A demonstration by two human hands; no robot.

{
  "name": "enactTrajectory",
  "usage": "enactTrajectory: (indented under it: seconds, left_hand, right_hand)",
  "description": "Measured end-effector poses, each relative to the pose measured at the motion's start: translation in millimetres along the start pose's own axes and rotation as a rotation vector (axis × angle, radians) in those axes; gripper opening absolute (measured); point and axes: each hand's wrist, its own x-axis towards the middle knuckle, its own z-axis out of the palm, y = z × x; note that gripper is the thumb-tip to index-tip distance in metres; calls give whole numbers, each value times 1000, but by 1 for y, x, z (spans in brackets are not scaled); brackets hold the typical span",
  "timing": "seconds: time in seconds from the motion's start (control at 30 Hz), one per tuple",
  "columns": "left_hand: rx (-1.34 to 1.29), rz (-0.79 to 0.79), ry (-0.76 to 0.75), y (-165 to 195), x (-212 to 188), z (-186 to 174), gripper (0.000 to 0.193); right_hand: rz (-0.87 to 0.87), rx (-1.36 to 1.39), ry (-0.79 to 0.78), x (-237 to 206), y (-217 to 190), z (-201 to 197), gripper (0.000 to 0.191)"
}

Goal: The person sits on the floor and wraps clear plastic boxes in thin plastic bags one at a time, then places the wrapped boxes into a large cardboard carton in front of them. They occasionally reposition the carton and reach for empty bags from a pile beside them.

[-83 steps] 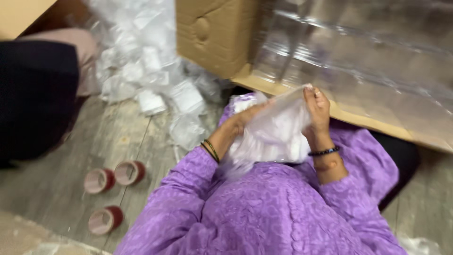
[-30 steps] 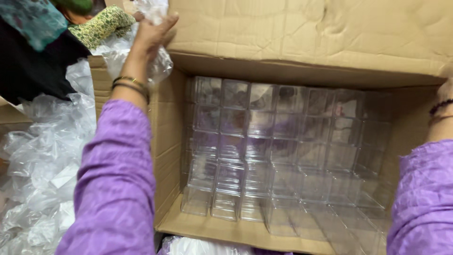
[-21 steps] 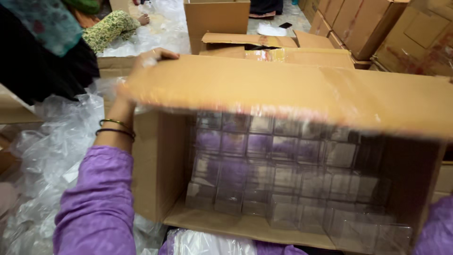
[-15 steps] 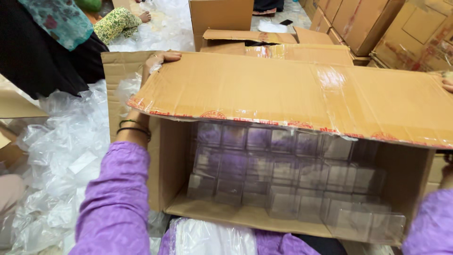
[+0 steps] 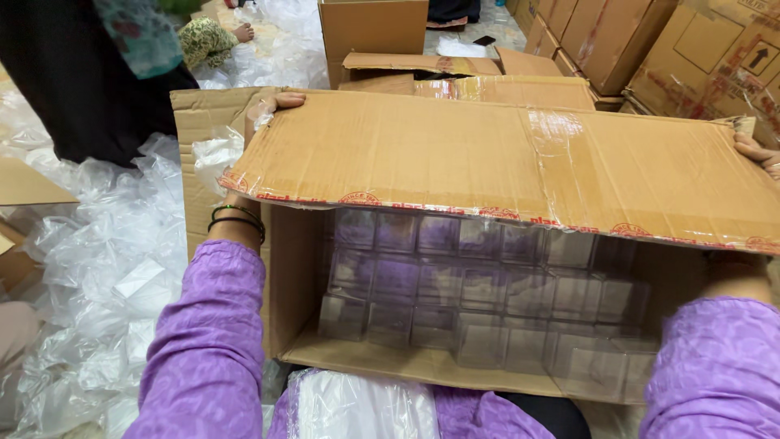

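Left hand (image 5: 280, 102) and right hand (image 5: 757, 152) each grip an end of the cardboard flap (image 5: 504, 162), fingers curled over its edge, above clear boxes (image 5: 455, 284).

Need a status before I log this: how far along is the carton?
Done: the carton looks packed with clear plastic boxes. In hand: the left hand and right hand grip the ends of the long taped flap, held over the opening. Left: the flap is not flat yet, and the side flap stands open.

One open cardboard box (image 5: 504, 171) sits in front, holding many clear plastic containers (image 5: 479, 293), too crowded to count. Two hands grip its flap: the left hand (image 5: 272, 110) and the right hand (image 5: 757, 153).
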Motion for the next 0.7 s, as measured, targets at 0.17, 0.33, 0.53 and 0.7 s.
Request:
enactTrajectory:
  seconds: [0.17,0.33,0.53,0.7]
  left_hand:
    - [-59,-41,28,-10,2,-5,23]
    - [-228,-169,86,-16,1,-13,24]
    - [58,30,-30,-24,-1,-21,20]
    - [14,-8,5,-28,2,-24,28]
  right_hand:
    - [83,200,-58,-2,9,-3,30]
    - [-132,259,78,4,17,-11,20]
    - [-287,147,185,7,23,-19,16]
    - [-312,75,225,8,22,-18,17]
